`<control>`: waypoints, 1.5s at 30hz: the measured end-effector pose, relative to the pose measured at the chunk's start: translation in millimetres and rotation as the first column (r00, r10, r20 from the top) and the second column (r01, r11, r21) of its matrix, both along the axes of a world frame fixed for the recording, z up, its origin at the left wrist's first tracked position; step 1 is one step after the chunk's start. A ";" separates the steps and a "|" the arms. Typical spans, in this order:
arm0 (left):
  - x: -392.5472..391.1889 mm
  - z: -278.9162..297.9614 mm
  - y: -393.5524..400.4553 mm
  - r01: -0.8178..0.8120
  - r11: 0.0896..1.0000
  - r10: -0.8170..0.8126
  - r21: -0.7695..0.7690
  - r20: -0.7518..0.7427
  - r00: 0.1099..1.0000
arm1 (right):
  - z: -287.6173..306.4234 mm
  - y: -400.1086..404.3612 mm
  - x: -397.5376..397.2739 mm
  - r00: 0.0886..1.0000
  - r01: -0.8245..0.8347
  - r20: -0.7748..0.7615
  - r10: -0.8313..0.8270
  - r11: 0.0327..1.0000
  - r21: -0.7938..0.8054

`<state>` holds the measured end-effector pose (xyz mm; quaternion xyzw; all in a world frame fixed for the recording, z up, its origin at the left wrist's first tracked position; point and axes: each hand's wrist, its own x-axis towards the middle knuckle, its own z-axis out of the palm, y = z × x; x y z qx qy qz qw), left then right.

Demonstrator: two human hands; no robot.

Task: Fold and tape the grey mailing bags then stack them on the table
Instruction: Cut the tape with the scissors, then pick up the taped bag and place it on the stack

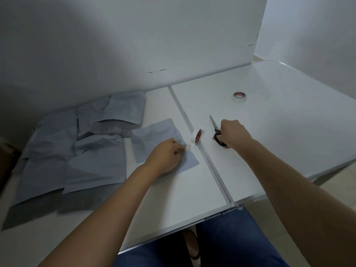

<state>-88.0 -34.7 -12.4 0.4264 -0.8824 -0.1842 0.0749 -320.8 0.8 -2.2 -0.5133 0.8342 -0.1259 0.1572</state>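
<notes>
A folded grey mailing bag [154, 137] lies near the middle seam of the white table [173, 193]. My left hand [165, 156] rests on its near part, fingers curled and pinching a short strip of white tape at the bag's right edge. That strip leads to a roll of white tape [198, 136] standing on edge just right of the bag. My right hand [234, 134] grips the black handles of a pair of scissors [215, 130], blades pointing away from me. Several unfolded grey bags [77, 151] lie spread at the left.
A second tape roll [239, 95] lies flat further back on the right half of the table. A white wall panel stands along the table's far edge. My legs in blue trousers show below the near edge.
</notes>
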 end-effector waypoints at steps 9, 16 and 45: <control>37.3 -4.8 4.5 -0.132 0.991 0.130 0.004 -0.207 0.970 | -19.6 6.9 7.9 0.986 -0.117 -0.146 0.084 0.965 -0.236; 65.3 -18.6 24.8 -0.118 0.987 0.106 -0.106 -0.111 0.988 | -29.3 23.2 36.4 0.981 -0.172 -0.169 0.093 0.821 -0.545; 69.6 -36.2 42.8 -0.077 0.987 0.076 -0.141 -0.018 0.997 | -69.2 40.6 127.2 0.829 -0.559 -0.234 0.508 0.771 -0.306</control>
